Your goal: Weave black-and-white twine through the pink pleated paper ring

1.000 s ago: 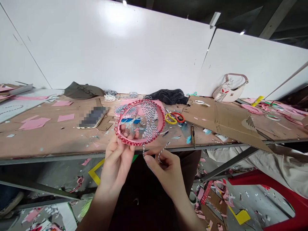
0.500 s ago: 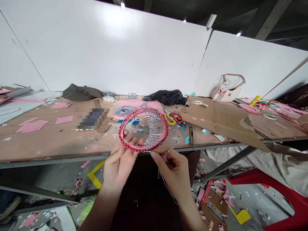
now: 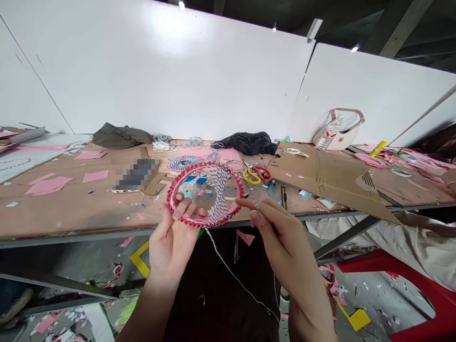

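Observation:
My left hand [image 3: 174, 237] grips the lower left rim of a pink ring [image 3: 174, 187] edged with small red paper rolls, thumb outside and fingers through the opening. Black-and-white cord [image 3: 220, 190] is strung across the ring in a bundle that narrows at the middle. From the bottom rim a loose length of cord [image 3: 233, 273] hangs in front of my dark clothing. My right hand [image 3: 285, 232] is beside the ring's right rim, index finger reaching toward it. A blurred bit of cord shows between its thumb and fingers.
Behind the ring lie scissors [image 3: 252, 176] with yellow and red handles, a cord-wound disc [image 3: 183, 163] and a black cloth [image 3: 247, 143]. A phone [image 3: 137, 175] and pink paper pieces [image 3: 95, 176] lie left. Cardboard [image 3: 320, 173], a bottle [image 3: 327, 134] and a bag [image 3: 347, 135] are right.
My right hand has moved from the ring's bottom rim up and right to its right side. The ring has shifted slightly left, and the cord now hangs in a long slack curve.

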`<state>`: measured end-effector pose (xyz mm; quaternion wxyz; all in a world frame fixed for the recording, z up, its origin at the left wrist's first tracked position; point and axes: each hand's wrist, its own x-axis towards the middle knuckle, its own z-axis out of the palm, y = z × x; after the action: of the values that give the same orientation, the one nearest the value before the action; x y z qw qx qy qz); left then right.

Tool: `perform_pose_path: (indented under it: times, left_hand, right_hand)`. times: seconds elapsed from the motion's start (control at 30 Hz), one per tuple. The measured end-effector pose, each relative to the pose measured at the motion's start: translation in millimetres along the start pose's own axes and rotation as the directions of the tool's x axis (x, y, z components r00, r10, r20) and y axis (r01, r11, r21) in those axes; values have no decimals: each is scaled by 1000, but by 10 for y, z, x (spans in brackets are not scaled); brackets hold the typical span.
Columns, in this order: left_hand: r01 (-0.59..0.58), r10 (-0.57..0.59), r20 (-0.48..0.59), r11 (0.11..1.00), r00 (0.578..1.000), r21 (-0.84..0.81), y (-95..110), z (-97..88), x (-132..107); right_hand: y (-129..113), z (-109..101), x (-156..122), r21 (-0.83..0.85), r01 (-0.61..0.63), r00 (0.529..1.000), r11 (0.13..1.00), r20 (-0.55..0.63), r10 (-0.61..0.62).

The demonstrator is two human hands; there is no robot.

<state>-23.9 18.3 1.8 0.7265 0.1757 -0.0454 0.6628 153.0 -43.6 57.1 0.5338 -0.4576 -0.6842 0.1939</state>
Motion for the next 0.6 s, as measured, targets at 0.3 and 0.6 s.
perform_pose_path:
  times: [0.3, 0.6]
  left_hand:
    - [-14, 14, -32, 1000, 999, -3, 11, 13, -21]
    - [-29, 32, -140, 999, 990, 24, -14, 105, -38]
  right_hand:
    - [85, 130, 10, 286, -93, 984, 954, -117, 131]
    - [59, 121, 27, 175, -19, 987, 984, -151, 46]
